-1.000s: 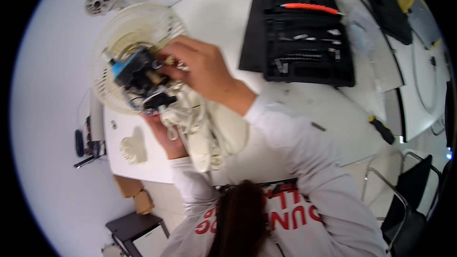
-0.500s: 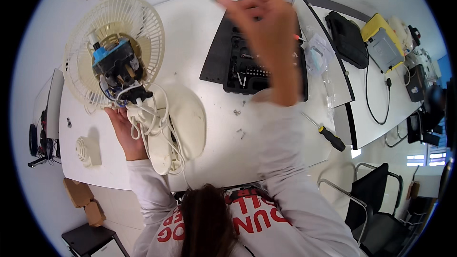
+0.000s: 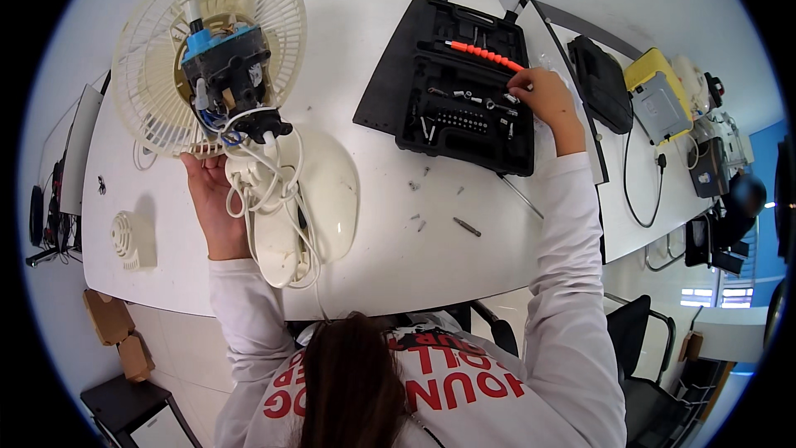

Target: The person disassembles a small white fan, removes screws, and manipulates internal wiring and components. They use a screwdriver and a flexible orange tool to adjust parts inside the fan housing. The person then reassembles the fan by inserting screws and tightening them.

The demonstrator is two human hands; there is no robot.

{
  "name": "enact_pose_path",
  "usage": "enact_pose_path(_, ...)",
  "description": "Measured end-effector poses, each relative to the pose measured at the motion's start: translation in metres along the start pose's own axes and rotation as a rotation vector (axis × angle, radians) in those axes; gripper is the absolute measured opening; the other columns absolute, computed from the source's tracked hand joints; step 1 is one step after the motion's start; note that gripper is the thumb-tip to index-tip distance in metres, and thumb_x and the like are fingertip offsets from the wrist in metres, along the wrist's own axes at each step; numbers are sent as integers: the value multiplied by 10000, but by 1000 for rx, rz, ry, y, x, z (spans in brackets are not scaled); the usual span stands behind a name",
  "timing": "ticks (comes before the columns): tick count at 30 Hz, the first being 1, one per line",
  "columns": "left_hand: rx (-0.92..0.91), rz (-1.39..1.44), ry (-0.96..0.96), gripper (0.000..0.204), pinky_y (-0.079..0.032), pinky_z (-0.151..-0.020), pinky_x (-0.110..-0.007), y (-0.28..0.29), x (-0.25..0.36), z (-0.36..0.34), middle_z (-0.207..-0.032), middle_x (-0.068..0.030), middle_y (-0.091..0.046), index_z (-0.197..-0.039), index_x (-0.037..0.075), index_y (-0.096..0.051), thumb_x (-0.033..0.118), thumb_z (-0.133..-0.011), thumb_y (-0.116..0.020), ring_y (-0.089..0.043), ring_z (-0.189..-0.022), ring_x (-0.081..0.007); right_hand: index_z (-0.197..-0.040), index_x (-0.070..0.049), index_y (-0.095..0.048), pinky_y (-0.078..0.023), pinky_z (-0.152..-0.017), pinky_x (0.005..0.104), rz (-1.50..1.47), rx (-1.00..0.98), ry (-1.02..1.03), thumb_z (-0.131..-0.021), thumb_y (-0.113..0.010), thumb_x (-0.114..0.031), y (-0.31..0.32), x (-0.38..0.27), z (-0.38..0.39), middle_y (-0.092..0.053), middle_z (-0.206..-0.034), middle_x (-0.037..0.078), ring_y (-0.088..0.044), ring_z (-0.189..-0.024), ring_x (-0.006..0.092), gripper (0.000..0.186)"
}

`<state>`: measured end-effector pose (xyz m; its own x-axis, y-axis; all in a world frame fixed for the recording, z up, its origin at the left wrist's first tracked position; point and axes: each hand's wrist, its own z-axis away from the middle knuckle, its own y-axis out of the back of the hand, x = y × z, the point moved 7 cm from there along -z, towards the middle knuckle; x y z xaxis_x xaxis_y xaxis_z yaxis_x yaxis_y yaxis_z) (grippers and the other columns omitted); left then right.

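My left hand (image 3: 220,211) is closed round the neck of a cream desk fan (image 3: 327,199), just under its cage (image 3: 137,58). Its rear cover is off, so the black motor housing (image 3: 228,70) with a blue part shows. White cord loops hang over the base. My right hand (image 3: 547,101) pinches a small metal socket (image 3: 512,99) at the right side of an open black tool case (image 3: 464,153). An orange flexible shaft (image 3: 485,54) lies across the case beside the fingertips. Rows of bits and several sockets sit in the case.
Several small screws (image 3: 414,186) and a metal bit (image 3: 467,227) lie on the white table. The cream rear cover (image 3: 133,241) stands at the left. A screwdriver shaft (image 3: 522,197) pokes out by my right sleeve. A black case (image 3: 601,83) and a yellow-grey box (image 3: 659,87) rest on the right-hand table.
My right hand has come down from above the far edge of the tool case to its right side, uncovering the case and the metal bit. My left hand keeps hold of the fan.
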<state>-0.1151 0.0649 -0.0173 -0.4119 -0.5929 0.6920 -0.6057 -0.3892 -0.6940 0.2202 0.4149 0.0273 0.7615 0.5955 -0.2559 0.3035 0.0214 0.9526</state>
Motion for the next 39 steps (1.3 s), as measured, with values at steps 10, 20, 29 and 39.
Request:
enact_pose_path(10, 59, -32, -3, 480, -433, -938, -317, 1, -2, -1, -1175, -54, -585, -1234, 76, -495, 464, -979, -371, -554, -1081, -182, -857, -108, -651, -505, -727, 370, 245, -8, -24, -711, -744, -161, -12, 1, 14, -671, -901, 83, -645, -857, 268, 181)
enact_pose_path(20, 74, -24, -30, 493, -430, -953, -341, 0, -1, 0, -1201, -66, -567, -1255, 48, -459, 450, -982, -373, -535, -1108, -188, -1077, -2, -613, -516, -654, 231, -1233, -313, 365, -850, -552, 33, 70, -128, 62, -679, -1023, 146, -621, -682, 109, 237)
enact_pose_path(29, 58, -13, -10, 478, -430, -945, -327, -3, -3, -1, -1194, -43, -582, -1231, 86, -502, 466, -983, -355, -543, -1106, -182, -970, -6, -652, -532, -703, 235, -1304, -232, 575, -802, -595, 84, 76, -186, 76, -677, -948, 109, -652, -757, 136, 199)
enact_pose_path(39, 54, -87, -47, 564, -449, -952, -367, -10, 1, -2, -1245, -105, -539, -1311, 4, -405, 457, -976, -379, -530, -1130, -214, -942, -3, -657, -500, -659, 200, -1140, -176, 408, -780, -695, -19, 67, -212, 62, -671, -831, 52, -642, -727, 93, 167)
